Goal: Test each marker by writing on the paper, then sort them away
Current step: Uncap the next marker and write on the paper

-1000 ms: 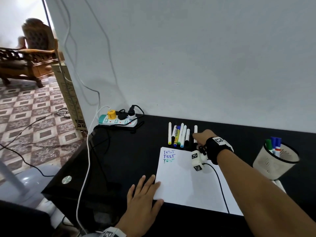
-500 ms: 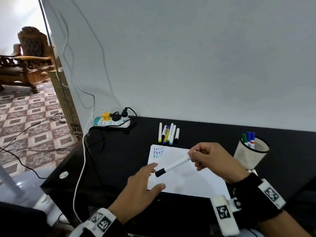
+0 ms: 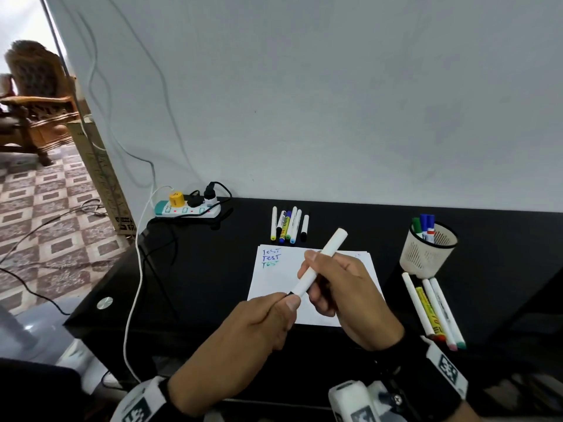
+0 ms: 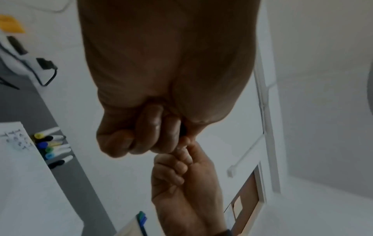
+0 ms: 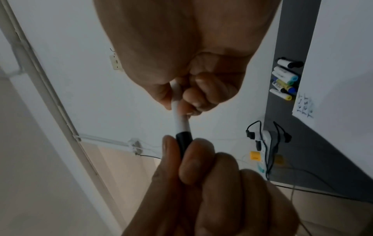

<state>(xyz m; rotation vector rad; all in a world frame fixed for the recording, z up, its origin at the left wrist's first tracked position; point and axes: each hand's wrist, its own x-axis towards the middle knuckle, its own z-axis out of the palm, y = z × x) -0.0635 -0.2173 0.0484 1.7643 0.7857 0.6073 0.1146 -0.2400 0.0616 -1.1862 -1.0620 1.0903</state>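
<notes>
A white marker (image 3: 320, 261) with a black cap (image 5: 183, 141) is held above the white paper (image 3: 274, 284), tilted toward the far right. My right hand (image 3: 338, 284) grips its white barrel (image 5: 178, 111). My left hand (image 3: 268, 318) pinches the black cap between thumb and fingers; in the left wrist view only a sliver of the cap (image 4: 182, 131) shows. The paper carries three lines reading "TEST" (image 3: 270, 257). A row of several markers (image 3: 289, 224) lies beyond the paper.
A white mesh cup (image 3: 428, 251) with green and blue markers stands at the right. Several more markers (image 3: 432, 309) lie in front of it. A power strip (image 3: 187, 208) with plugs and cables sits at the back left of the black table (image 3: 189, 269).
My right hand took a marker from the row and brought it back over the paper. My left hand left the paper's edge and closed on the black cap.
</notes>
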